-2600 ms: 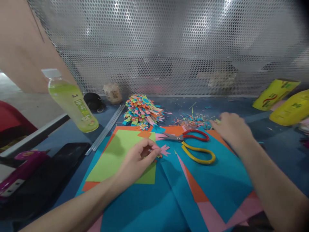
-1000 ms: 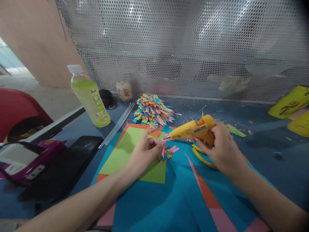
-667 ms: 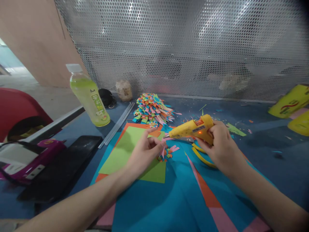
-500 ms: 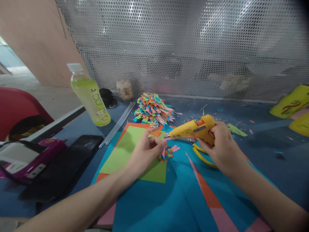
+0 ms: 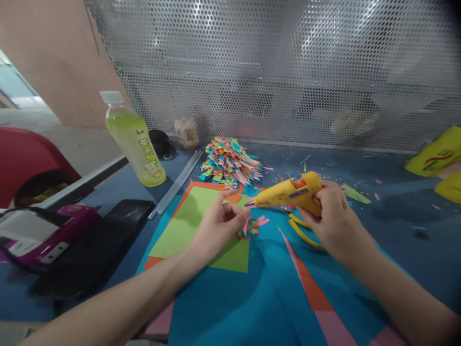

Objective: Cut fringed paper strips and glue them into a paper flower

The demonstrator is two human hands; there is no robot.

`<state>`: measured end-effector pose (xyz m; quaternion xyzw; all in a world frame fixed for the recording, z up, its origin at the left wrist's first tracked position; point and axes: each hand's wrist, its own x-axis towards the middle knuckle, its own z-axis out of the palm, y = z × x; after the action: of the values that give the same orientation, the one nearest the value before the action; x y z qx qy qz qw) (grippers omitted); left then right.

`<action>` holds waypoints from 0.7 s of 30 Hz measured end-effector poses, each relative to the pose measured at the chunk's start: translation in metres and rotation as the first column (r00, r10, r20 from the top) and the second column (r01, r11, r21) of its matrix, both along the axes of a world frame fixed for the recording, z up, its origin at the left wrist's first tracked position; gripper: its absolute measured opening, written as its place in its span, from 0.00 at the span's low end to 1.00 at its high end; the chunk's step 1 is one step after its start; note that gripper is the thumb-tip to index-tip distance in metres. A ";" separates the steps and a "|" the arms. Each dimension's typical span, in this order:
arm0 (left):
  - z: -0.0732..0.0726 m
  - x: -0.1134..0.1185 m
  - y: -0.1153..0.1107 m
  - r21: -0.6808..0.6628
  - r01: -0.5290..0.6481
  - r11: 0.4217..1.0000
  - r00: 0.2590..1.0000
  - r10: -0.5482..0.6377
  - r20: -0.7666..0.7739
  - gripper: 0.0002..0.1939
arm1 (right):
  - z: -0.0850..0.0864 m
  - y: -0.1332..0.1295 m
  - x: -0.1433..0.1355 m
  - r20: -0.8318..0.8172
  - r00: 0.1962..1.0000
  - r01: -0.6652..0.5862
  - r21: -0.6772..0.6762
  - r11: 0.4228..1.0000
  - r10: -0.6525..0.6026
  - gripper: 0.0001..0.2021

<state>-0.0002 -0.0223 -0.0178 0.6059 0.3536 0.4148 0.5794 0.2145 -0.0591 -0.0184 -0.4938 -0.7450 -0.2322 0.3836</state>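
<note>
My right hand (image 5: 336, 218) is closed around the handle of a yellow hot glue gun (image 5: 288, 192), whose nozzle points left. The metal tip meets or nearly meets a small pink paper strip (image 5: 246, 222) pinched between the thumb and fingers of my left hand (image 5: 225, 218). Just below and right of those fingertips lies a small fringed paper flower (image 5: 255, 228) in orange, pink and green. Partly behind my right hand rest yellow-handled scissors (image 5: 302, 233). Under my left hand is a green paper sheet (image 5: 180, 230) on top of blue paper (image 5: 230, 307).
A pile of fringed paper pieces (image 5: 228, 161) stands at the back, with paper scraps scattered to its right. Clear glue sticks (image 5: 176, 185), a drink bottle (image 5: 137, 142), a black phone (image 5: 97, 250) and a purple power strip (image 5: 61, 238) are on the left. Yellow packets (image 5: 437, 154) lie far right.
Both hands, the glue gun and the pink strip keep nearly the same position. The view has shifted very slightly.
</note>
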 end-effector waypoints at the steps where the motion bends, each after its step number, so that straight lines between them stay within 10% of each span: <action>1: 0.001 0.000 0.000 -0.002 -0.001 1.000 1.000 0.001 -0.003 0.21 | 0.000 0.000 0.000 -0.002 1.000 0.001 -0.005 1.000 -0.001 0.11; 21: 0.005 0.000 0.001 -0.074 -0.065 0.995 0.996 0.069 0.061 0.22 | 0.000 -0.001 0.003 -0.004 1.000 0.025 -0.068 0.997 -0.025 0.09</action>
<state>-0.0006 -0.0210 -0.0125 0.5590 0.3697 0.4401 0.5976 0.2177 -0.0602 -0.0184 -0.5164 -0.7454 -0.2102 0.3654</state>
